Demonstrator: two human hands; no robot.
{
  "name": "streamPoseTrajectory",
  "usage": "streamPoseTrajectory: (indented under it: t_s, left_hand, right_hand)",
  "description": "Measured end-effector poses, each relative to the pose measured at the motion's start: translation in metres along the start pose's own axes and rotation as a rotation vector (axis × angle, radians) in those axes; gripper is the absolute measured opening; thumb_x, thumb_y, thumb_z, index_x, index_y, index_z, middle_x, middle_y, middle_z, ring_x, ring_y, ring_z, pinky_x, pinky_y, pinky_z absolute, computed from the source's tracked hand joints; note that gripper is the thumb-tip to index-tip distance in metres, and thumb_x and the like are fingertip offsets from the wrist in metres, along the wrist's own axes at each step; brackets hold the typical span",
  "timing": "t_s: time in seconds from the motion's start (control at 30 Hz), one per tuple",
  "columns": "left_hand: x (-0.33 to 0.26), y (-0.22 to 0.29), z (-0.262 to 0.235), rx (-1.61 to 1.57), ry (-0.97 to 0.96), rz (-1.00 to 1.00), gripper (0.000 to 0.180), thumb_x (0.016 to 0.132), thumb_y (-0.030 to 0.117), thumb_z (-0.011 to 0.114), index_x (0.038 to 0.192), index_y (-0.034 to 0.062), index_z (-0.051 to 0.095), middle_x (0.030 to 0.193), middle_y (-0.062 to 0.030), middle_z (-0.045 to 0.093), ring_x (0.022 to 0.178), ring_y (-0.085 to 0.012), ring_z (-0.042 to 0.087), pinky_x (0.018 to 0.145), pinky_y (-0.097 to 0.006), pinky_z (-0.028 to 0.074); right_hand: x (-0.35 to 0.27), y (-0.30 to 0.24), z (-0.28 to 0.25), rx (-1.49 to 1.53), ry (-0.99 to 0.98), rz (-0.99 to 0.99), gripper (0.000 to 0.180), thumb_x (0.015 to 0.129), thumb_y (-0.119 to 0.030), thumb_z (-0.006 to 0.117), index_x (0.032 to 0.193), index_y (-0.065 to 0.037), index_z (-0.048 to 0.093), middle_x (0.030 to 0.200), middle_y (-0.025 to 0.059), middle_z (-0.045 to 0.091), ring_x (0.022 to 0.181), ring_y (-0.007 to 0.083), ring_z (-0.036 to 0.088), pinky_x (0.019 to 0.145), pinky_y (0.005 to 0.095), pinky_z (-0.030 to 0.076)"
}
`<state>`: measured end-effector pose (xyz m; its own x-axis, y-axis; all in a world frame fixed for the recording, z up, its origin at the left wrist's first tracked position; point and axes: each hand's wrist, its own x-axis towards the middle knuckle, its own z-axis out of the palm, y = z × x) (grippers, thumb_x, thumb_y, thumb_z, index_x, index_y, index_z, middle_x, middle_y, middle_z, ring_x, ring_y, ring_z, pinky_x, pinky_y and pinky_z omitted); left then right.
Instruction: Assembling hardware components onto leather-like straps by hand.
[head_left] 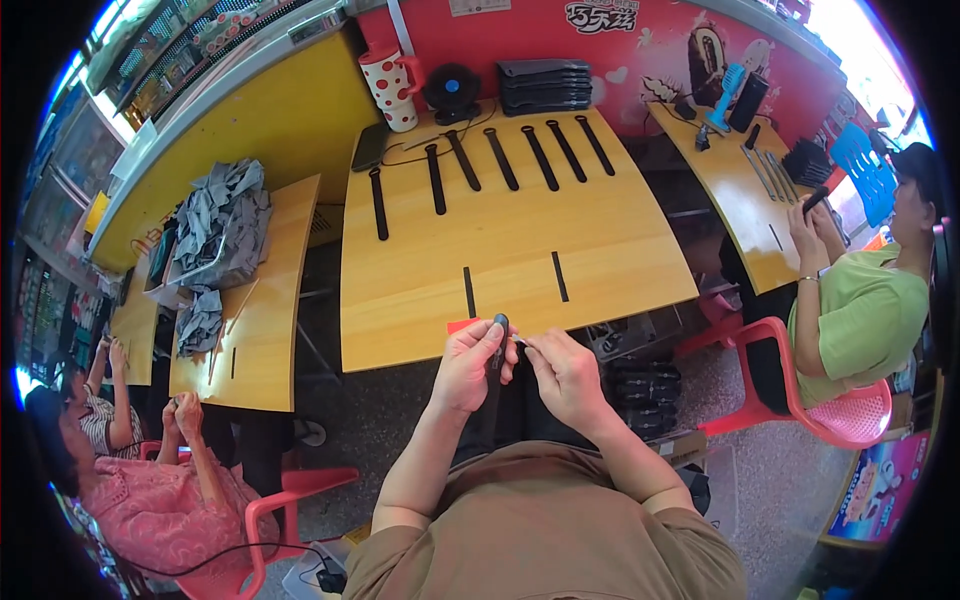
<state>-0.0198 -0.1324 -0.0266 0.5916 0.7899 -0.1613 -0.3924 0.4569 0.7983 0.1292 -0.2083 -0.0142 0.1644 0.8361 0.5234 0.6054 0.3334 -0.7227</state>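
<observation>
My left hand (pixel 466 368) is closed around a black strap (pixel 501 322), whose rounded end sticks up past the thumb. The strap hangs down over my lap, just off the table's near edge. My right hand (pixel 565 374) is closed in a pinch beside the strap. A small pale tip shows at its fingers, too small to name. Several black straps with slotted round ends (pixel 502 160) lie in a spaced row across the far part of the wooden table (pixel 420 300). Two short black strips (pixel 559 276) lie on its near part. A red piece (pixel 460 326) shows behind my left hand.
A polka-dot tumbler (pixel 390 90), a black fan (pixel 452 92), a phone (pixel 370 147) and stacked black pouches (pixel 545 87) line the far edge. Grey cloth pieces (pixel 220 220) fill a bin at left. People sit at both side tables. Black bundles (pixel 648 395) lie below, right.
</observation>
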Motion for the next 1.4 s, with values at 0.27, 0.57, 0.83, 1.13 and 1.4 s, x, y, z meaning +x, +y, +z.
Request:
streamPoseTrajectory:
  t_s: [0.27,0.57,0.83,1.13,1.4]
  left_hand:
    - [-0.003,-0.004,0.007,0.04,-0.01,0.004,0.022,0.101,0.02,0.051,0.1,0.0017,0.064,0.073,-0.0051,0.063,0.055,-0.0114,0.057,0.052,-0.023,0.045]
    - [0.0,-0.006,0.008,0.018,-0.005,-0.012,0.023,0.102,0.02,0.05,0.098,0.0011,0.064,0.073,-0.0051,0.063,0.055,-0.0118,0.057,0.052,-0.023,0.046]
    - [0.002,-0.004,0.005,0.015,0.008,-0.016,0.023,0.101,0.02,0.051,0.099,0.0011,0.064,0.073,-0.0054,0.063,0.055,-0.012,0.057,0.051,-0.024,0.046]
    - [0.001,-0.008,0.003,-0.013,-0.002,-0.015,0.022,0.101,0.02,0.052,0.1,0.0014,0.063,0.073,-0.0059,0.062,0.055,-0.0129,0.057,0.052,-0.024,0.046]
    - [-0.001,-0.007,0.002,0.049,0.011,0.017,0.023,0.101,0.021,0.053,0.099,0.0011,0.064,0.072,-0.0047,0.062,0.053,-0.0097,0.055,0.049,-0.022,0.045]
  right_hand:
    - [-0.004,-0.002,0.003,-0.088,0.096,-0.044,0.007,0.084,0.002,0.063,0.091,0.002,0.063,0.073,0.0146,0.055,0.065,0.032,0.057,0.056,0.0389,0.045]
    - [-0.003,0.002,0.005,-0.213,0.072,-0.046,0.015,0.075,0.002,0.065,0.089,-0.003,0.063,0.079,0.0114,0.057,0.073,0.0299,0.062,0.059,0.0387,0.05]
    - [-0.001,0.001,0.008,-0.221,0.099,-0.063,0.014,0.077,0.004,0.066,0.091,0.001,0.065,0.075,0.0127,0.058,0.068,0.0301,0.061,0.056,0.0383,0.048]
    - [-0.004,0.0,0.007,-0.318,0.071,-0.083,0.021,0.07,0.004,0.065,0.089,-0.003,0.064,0.077,0.01,0.056,0.07,0.0274,0.062,0.057,0.0363,0.049]
    - [-0.004,0.005,0.011,-0.368,0.067,-0.185,0.032,0.064,0.003,0.065,0.096,0.003,0.065,0.079,0.0117,0.056,0.068,0.0273,0.06,0.056,0.0343,0.048]
